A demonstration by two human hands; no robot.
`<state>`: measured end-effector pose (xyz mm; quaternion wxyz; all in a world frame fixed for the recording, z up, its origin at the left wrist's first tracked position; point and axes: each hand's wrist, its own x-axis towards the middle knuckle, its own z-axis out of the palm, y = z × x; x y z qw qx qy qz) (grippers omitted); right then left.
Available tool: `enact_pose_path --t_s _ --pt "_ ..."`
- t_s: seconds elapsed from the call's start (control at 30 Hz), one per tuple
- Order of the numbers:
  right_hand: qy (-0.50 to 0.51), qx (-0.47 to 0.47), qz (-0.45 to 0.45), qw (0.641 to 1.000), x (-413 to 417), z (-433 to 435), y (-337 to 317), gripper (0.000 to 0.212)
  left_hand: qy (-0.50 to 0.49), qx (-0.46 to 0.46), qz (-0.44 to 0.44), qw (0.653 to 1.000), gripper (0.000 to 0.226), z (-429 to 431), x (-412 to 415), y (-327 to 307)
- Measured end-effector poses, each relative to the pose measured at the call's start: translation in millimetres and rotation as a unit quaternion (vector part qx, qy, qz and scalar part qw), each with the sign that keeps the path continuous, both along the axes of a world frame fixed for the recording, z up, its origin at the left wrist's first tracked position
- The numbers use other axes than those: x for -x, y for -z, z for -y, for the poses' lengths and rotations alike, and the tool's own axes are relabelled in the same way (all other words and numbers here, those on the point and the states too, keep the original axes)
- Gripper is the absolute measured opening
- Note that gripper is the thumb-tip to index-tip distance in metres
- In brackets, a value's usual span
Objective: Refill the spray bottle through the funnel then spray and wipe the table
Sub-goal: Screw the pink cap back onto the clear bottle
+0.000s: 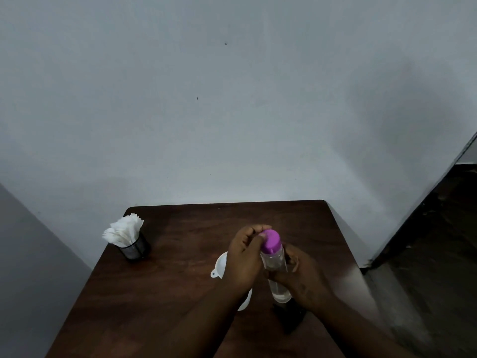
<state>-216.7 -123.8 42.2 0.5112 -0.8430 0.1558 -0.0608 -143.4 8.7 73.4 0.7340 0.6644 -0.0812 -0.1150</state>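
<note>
The bottle (pixel 274 264) stands upright on the table (pixel 180 254), a little right of the middle, and its long axis goes straight up toward the camera. The right hand (pixel 300 279) is wrapped around the clear body, fingers closed on it from the right side, so the bottle is held steady. The left hand (pixel 244 257) is at the top: its fingers (pixel 254 229) curl over the far side of the purple cap (pixel 270 241) and the thumb presses on the near side, a narrow pinch that holds the cap. So the cap lies directly between the left fingertips, and the body lies below them, inside the right hand.

I judge that the step in hand is to take the cap off, which needs a twist around the upright axis while the right hand resists. The left hand is the nearer one to the cap.

The funnel (pixel 219 266) lies on the table just left of the left hand, partly hidden behind it. A cup with tissues (pixel 126 232) stands well apart, far to the left of both hands.
</note>
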Motion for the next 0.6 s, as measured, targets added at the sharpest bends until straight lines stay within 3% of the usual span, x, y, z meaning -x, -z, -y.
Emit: enact_pose_path --t_s 0.13,0.27,0.47,0.6 --pt "-0.003 -0.008 0.001 1.000 -1.6 -1.8 -1.6 0.044 -0.009 -0.007 0.007 1.000 0.021 3.6 4.2 -1.2" --pt "0.005 -0.025 0.008 1.000 -3.8 -2.6 0.0 0.053 -0.032 -0.056 0.059 0.996 0.048 4.6 6.0 0.3" --pt "0.003 -0.032 0.003 0.999 -1.0 -3.3 -3.6 0.043 0.001 -0.028 0.088 0.996 0.029 3.1 6.5 2.7" --pt "-0.003 -0.039 0.010 0.999 0.0 -3.0 -6.2 0.044 -0.014 -0.037 0.074 0.996 0.046 3.5 10.2 2.0"
